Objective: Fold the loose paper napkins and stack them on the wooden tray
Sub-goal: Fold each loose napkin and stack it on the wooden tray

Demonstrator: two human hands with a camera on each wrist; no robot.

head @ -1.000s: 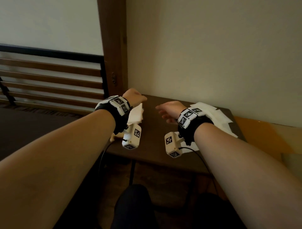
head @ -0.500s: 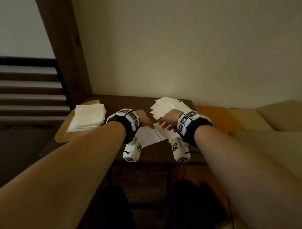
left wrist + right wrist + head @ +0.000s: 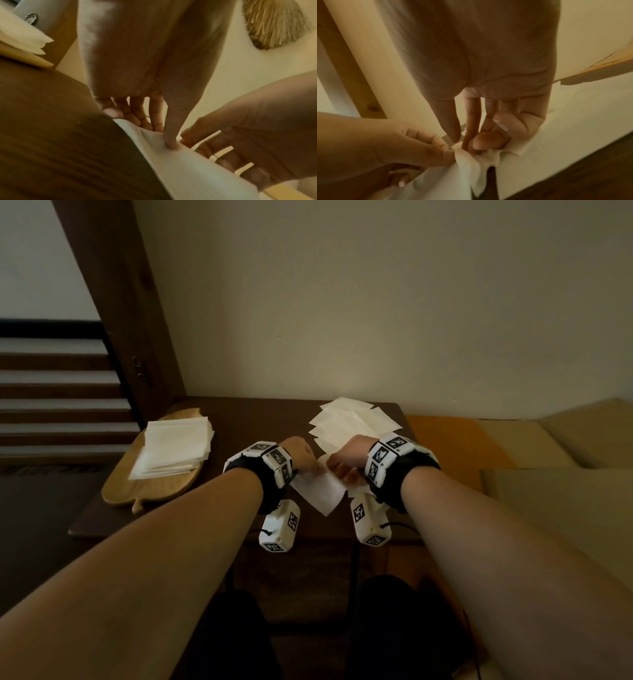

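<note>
Napkin (image 3: 320,491): one white sheet, over the dark desk (image 3: 236,419); upper edge hidden behind both hands. Left hand (image 3: 298,455): thumb and fingers (image 3: 155,119) pinched on its corner. Right hand (image 3: 349,457): fingers (image 3: 471,119) clamped on bunched paper. Loose napkins (image 3: 352,421): far right, partly covered. Folded stack (image 3: 173,448): on wooden tray (image 3: 150,491), left.
</note>
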